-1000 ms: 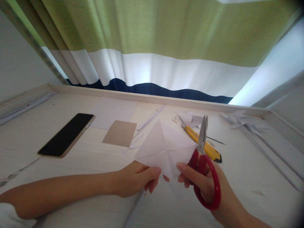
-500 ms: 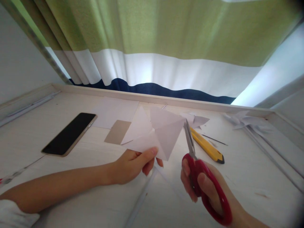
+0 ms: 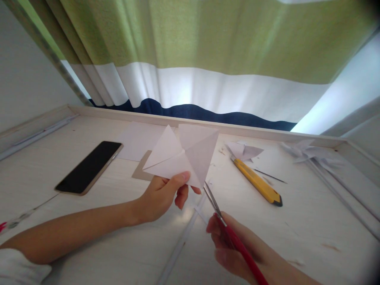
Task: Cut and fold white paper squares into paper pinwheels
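Note:
My left hand pinches a creased white paper square by its lower edge and holds it up above the desk. My right hand grips red-handled scissors, seen edge-on. The blade tips point up and to the left, right at the paper's bottom corner. Whether the blades touch the paper I cannot tell.
On the pale wooden desk lie a black phone at left, a brown card and a white sheet behind the paper, a yellow utility knife at right, paper scraps and thin white sticks. A curtain hangs behind.
My left hand has lifted the paper up and to the left. My right hand has dropped toward me and swung the scissors from upright to pointing at the paper's bottom corner.

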`<control>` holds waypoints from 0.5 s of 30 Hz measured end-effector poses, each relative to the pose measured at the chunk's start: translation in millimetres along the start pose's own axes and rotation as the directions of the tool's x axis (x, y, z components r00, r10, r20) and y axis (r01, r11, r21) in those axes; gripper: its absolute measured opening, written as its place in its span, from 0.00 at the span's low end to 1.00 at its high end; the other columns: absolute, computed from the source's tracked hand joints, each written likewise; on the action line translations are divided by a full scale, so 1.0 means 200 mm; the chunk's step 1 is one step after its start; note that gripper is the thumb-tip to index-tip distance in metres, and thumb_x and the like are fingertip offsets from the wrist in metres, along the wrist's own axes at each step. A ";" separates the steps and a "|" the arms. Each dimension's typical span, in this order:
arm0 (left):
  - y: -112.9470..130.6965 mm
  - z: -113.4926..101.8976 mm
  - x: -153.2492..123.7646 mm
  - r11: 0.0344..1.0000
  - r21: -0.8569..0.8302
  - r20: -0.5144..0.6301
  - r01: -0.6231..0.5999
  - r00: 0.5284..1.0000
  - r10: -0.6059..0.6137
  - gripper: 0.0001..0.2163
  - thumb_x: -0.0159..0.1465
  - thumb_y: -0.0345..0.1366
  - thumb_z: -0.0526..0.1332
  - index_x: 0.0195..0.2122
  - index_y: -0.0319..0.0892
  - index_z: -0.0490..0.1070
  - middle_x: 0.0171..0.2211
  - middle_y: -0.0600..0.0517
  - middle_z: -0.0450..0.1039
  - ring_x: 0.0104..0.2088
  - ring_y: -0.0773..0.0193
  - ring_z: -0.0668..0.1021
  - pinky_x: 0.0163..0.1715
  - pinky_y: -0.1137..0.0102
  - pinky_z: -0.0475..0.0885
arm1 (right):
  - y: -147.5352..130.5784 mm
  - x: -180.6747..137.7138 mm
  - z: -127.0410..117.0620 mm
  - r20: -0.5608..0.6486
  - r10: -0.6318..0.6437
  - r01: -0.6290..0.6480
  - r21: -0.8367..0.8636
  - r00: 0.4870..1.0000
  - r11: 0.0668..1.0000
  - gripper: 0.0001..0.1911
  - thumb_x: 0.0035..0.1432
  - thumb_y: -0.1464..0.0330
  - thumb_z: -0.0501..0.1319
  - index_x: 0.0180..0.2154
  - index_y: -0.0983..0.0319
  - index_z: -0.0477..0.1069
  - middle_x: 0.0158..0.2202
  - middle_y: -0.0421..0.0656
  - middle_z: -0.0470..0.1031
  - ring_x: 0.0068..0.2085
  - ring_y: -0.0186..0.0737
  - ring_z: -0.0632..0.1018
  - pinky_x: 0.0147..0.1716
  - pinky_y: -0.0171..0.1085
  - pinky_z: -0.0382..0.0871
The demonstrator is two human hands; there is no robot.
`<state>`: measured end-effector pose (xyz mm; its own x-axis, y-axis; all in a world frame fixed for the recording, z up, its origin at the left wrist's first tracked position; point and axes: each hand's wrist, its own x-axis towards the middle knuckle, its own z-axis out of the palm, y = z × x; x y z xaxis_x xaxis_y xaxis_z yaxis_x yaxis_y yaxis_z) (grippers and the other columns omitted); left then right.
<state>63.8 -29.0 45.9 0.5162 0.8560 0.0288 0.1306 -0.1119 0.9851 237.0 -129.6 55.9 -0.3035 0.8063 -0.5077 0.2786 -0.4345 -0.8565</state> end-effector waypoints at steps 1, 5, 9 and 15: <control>0.00 0.00 0.00 1.000 0.013 0.000 -0.002 1.000 0.002 0.19 0.61 0.38 0.47 0.15 0.38 0.65 0.09 0.58 0.59 0.15 0.71 0.66 0.29 0.74 0.66 | -0.01 0.00 0.00 0.003 0.006 -0.006 -0.004 1.000 1.000 0.12 0.48 0.64 0.57 0.37 0.60 0.62 0.30 0.40 0.65 0.32 0.36 0.68 0.32 0.33 0.64; 0.00 0.00 -0.01 0.998 0.058 0.016 0.013 1.000 -0.014 0.21 0.61 0.40 0.47 0.12 0.39 0.63 0.10 0.56 0.61 0.17 0.70 0.67 0.25 0.75 0.66 | -0.04 0.01 0.01 -0.001 -0.019 0.019 0.079 1.000 0.997 0.10 0.44 0.67 0.59 0.33 0.61 0.67 0.27 0.40 0.66 0.31 0.37 0.68 0.31 0.33 0.65; 0.02 0.00 -0.02 0.997 0.061 0.043 0.052 0.998 -0.055 0.21 0.60 0.41 0.47 0.12 0.40 0.63 0.10 0.55 0.61 0.21 0.68 0.70 0.29 0.74 0.67 | -0.06 0.01 0.01 0.002 -0.005 0.004 0.158 1.000 0.987 0.09 0.46 0.64 0.58 0.32 0.60 0.68 0.26 0.39 0.67 0.30 0.36 0.69 0.29 0.32 0.66; 0.02 0.01 -0.03 0.993 0.040 0.061 0.107 0.992 -0.110 0.22 0.59 0.43 0.48 0.10 0.41 0.59 0.11 0.54 0.60 0.26 0.65 0.72 0.35 0.72 0.68 | -0.03 0.01 0.01 -0.012 0.041 -0.037 0.233 0.999 0.972 0.10 0.46 0.60 0.59 0.30 0.59 0.67 0.26 0.38 0.64 0.29 0.34 0.67 0.30 0.31 0.65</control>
<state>62.3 -34.5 48.6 0.5496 0.8306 -0.0898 0.2193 -0.0397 0.9748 232.5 -126.5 60.0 -0.2806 0.7929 -0.5409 0.0697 -0.5452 -0.8354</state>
